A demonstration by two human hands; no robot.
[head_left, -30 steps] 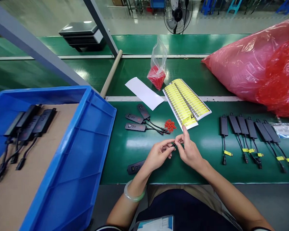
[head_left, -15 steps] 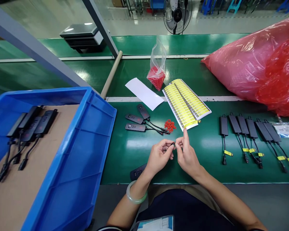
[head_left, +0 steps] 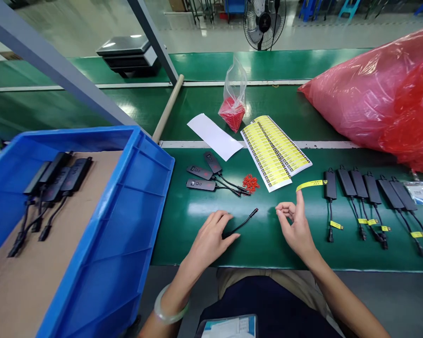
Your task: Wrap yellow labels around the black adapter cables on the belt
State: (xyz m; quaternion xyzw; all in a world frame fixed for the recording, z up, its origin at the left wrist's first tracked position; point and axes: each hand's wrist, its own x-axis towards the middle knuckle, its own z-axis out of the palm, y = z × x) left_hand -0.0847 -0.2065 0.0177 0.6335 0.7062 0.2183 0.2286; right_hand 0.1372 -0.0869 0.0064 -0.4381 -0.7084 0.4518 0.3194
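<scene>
My left hand [head_left: 211,239] rests low over the table, thumb and fingers apart. From beneath it a black cable [head_left: 246,221] runs out towards the right; whatever body it joins is hidden by the hand. My right hand [head_left: 296,227] has its index finger raised, with a long yellow label [head_left: 310,183] stuck to the fingertip; the other fingers are curled near the thumb. Beyond the hands lies a sheet of yellow labels [head_left: 271,150]. Small red rings [head_left: 250,183] form a pile beside black cabled devices [head_left: 200,184].
A blue bin [head_left: 141,206] on the left contains several black devices. Labelled devices [head_left: 357,183] line the right side. White paper [head_left: 215,137], a clear bag of red pieces [head_left: 232,112] and a large red plastic bag [head_left: 366,98] lie farther back.
My hands have parted: the left moved left and down over the device, the right moved right. The yellow label has come off the sheet on my right index finger.
</scene>
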